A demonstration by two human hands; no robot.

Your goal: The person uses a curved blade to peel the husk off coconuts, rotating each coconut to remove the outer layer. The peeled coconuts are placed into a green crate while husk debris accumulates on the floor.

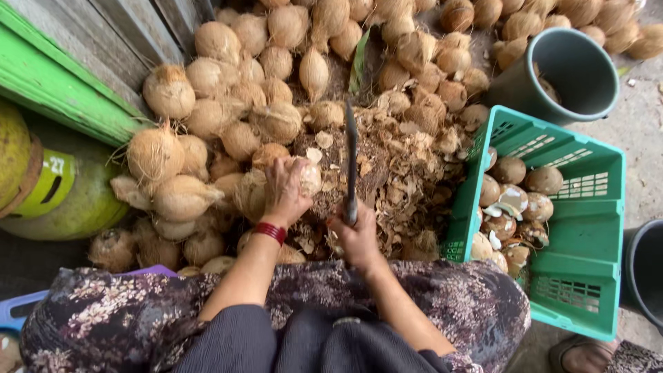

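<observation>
My left hand (pixel 284 193), with a red band at the wrist, grips a pale coconut (pixel 309 176) from above, just in front of my knees. My right hand (pixel 356 236) is closed around the handle of a long dark machete (pixel 351 155), whose blade points away from me and stands just right of the held coconut. Brown husk shavings (pixel 400 173) cover the ground under and beyond the blade. My lap, in a dark flowered cloth, fills the bottom of the view.
A big heap of husked coconuts (pixel 228 117) spreads left and far. A green plastic crate (pixel 587 228) at right holds several trimmed coconuts (pixel 514 200). A grey bucket (pixel 577 72) stands behind it, a yellow-green gas cylinder (pixel 62 193) at left, a sandalled foot (pixel 583 356) bottom right.
</observation>
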